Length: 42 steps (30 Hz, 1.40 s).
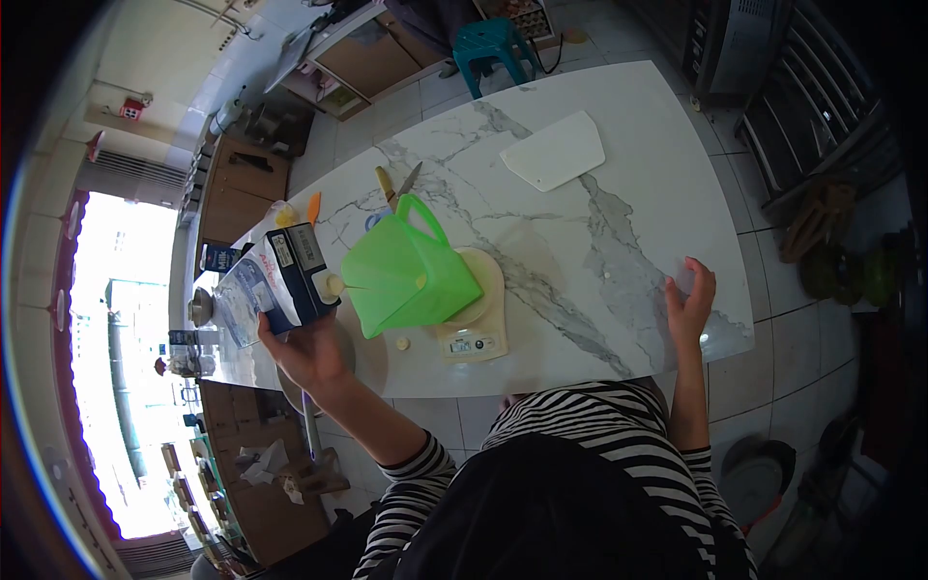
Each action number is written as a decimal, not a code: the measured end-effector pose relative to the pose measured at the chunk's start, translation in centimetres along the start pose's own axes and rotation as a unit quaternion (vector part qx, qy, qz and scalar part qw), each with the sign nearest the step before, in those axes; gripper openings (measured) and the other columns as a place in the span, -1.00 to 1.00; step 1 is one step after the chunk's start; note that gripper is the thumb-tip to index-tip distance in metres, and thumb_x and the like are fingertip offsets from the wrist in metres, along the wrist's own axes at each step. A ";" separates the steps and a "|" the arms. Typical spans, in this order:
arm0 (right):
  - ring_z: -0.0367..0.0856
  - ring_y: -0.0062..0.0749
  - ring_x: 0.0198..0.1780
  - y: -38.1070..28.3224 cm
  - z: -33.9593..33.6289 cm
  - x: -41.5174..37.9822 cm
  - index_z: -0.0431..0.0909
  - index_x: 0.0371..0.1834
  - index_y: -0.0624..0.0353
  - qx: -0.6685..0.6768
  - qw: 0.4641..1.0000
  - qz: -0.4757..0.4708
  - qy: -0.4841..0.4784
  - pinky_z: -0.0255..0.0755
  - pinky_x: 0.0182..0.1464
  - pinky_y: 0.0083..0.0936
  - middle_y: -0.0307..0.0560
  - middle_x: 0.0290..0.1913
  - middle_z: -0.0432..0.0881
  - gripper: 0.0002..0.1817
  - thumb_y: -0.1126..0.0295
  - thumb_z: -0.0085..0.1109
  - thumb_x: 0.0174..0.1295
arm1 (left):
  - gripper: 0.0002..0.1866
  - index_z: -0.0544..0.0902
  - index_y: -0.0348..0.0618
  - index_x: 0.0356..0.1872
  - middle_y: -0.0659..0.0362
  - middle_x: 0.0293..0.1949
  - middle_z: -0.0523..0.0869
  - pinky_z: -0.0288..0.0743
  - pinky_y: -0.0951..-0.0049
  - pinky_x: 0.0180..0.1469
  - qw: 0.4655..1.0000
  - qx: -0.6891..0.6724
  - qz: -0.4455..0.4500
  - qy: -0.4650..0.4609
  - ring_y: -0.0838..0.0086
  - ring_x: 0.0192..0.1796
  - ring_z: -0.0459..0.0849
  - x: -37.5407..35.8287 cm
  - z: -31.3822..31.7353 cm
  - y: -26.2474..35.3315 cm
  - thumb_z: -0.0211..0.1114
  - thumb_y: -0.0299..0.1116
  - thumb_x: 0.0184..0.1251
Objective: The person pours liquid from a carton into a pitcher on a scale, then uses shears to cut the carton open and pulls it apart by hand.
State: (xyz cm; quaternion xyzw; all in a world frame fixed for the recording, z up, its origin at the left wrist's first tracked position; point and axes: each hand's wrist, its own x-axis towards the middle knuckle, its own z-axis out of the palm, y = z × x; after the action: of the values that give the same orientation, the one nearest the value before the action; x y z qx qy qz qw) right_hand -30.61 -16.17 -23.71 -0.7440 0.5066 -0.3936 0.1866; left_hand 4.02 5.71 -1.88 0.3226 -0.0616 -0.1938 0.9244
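My left hand point(311, 353) is wrapped round a dark blue and white carton point(290, 275), tipped on its side so its round pale spout faces right. That spout is at the mouth of a light green plastic jug point(411, 275); a thin line runs from it into the jug, but I cannot make out whether it is liquid. Under the jug is a cream kitchen scale point(474, 345) with a small lit display. A small round cap point(403, 343) lies beside the scale. My right hand point(690, 304) holds nothing, fingers apart, by the table's right side.
A white cutting board point(556, 153) lies at the far side of the marble-patterned table point(619, 280). A knife point(408, 181) with a yellow handle lies behind the jug. Another carton point(220, 258) stands at the left. A teal stool point(493, 53) is beyond the table.
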 end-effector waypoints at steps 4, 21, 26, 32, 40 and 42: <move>0.30 -0.24 -0.01 -0.1 0.1 0.0 0.27 -0.06 0.15 -0.002 1.000 0.000 -0.002 -0.08 0.21 -0.17 -0.11 -0.12 0.39 -0.57 0.38 0.11 -0.05 | -0.38 0.13 -0.11 0.15 0.00 0.12 0.28 -0.02 0.02 0.16 1.000 0.008 0.009 0.008 0.17 0.17 0.20 -0.1 0.1 -0.2 0.14 -0.24 0.05; 0.30 -0.22 -0.02 -0.1 0.1 0.0 0.27 -0.07 0.16 -0.006 1.000 -0.007 0.001 -0.03 0.18 -0.21 -0.11 -0.13 0.39 -0.57 0.39 0.11 -0.06 | -0.55 0.30 -0.15 0.01 0.07 -0.05 0.47 0.46 0.26 -0.07 0.989 0.115 0.085 -0.032 0.34 -0.04 0.49 -0.5 1.1 -0.9 0.14 -0.27 0.07; 0.30 -0.23 -0.02 -0.1 0.1 0.0 0.27 -0.07 0.15 -0.004 1.000 -0.001 -0.002 -0.04 0.19 -0.21 -0.11 -0.13 0.39 -0.56 0.38 0.11 -0.06 | -0.57 0.32 -0.16 -0.01 0.07 -0.08 0.49 0.49 0.29 -0.10 0.987 0.119 0.096 -0.039 0.35 -0.08 0.52 -0.4 1.1 -1.1 0.13 -0.28 0.08; 0.30 -0.23 -0.01 0.0 0.2 -0.1 0.27 -0.06 0.14 -0.003 1.000 0.004 -0.003 -0.07 0.21 -0.18 -0.11 -0.12 0.39 -0.56 0.38 0.11 -0.06 | -0.57 0.32 -0.16 -0.01 0.07 -0.10 0.50 0.49 0.28 -0.13 0.991 0.104 0.083 -0.029 0.36 -0.07 0.51 -0.3 0.9 -1.0 0.13 -0.29 0.08; 0.30 -0.25 0.00 0.0 0.3 -0.1 0.26 -0.06 0.14 -0.001 1.000 0.001 -0.003 -0.08 0.21 -0.16 -0.13 -0.11 0.39 -0.56 0.38 0.10 -0.06 | -0.43 0.26 -0.15 0.07 0.04 -0.01 0.43 0.30 0.12 0.02 0.999 0.037 0.021 0.014 0.24 -0.01 0.44 0.4 -0.3 -0.1 0.20 -0.24 -0.01; 0.30 -0.25 0.00 0.0 0.2 0.0 0.26 -0.06 0.14 -0.001 1.000 0.002 -0.005 -0.08 0.21 -0.16 -0.13 -0.11 0.39 -0.56 0.39 0.11 -0.06 | -0.43 0.26 -0.15 0.06 0.04 -0.02 0.44 0.30 0.12 0.02 0.999 0.032 0.017 0.006 0.24 -0.01 0.44 0.3 -0.3 -0.1 0.21 -0.24 -0.01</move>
State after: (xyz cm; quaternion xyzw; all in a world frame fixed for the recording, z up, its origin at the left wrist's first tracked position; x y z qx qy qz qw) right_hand -30.42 -16.14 -23.85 -0.7448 0.5080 -0.3891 0.1890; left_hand 4.31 5.67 -2.16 0.3524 -0.0682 -0.1738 0.9170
